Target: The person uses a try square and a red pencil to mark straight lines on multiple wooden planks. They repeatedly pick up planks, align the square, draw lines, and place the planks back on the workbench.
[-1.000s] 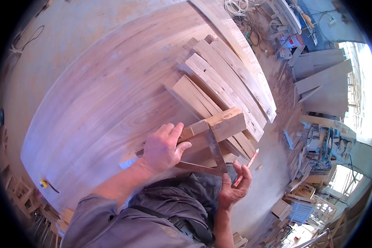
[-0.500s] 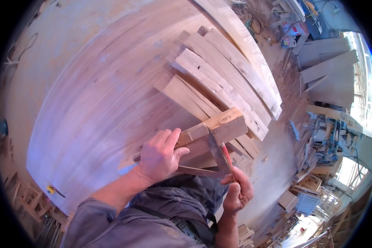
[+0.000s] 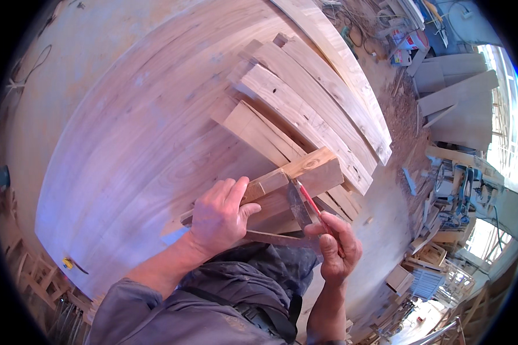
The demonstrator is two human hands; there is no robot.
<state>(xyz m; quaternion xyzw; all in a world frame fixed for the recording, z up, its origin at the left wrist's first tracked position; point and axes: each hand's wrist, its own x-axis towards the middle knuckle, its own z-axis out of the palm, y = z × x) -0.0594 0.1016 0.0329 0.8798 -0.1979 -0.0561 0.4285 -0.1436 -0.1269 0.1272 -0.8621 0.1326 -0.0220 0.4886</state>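
My left hand (image 3: 218, 213) is closed over the near end of a thick wooden board (image 3: 321, 172), fingers on top and thumb against its side. It clamps a carpenter's square there. The square's dark triangular blade (image 3: 297, 208) lies across the board's near side, partly hidden by both hands. Between the fingers and thumb of my right hand (image 3: 338, 244) is a red pencil (image 3: 309, 198). Its tip points up and left, at the blade's edge near the board's upper corner; whether it touches the wood I cannot tell.
Beneath the board, several rough planks (image 3: 311, 118) lie side by side on a broad wooden panel (image 3: 126, 144). A small yellow object (image 3: 68, 263) rests near the panel's left corner. Scrap wood and tools (image 3: 460, 184) crowd the floor at right, with leaning sheets (image 3: 460, 109) behind.
My right hand has shifted slightly right, and the pencil tip has moved up and left along the square's blade toward the board's top edge. My left hand keeps its hold.
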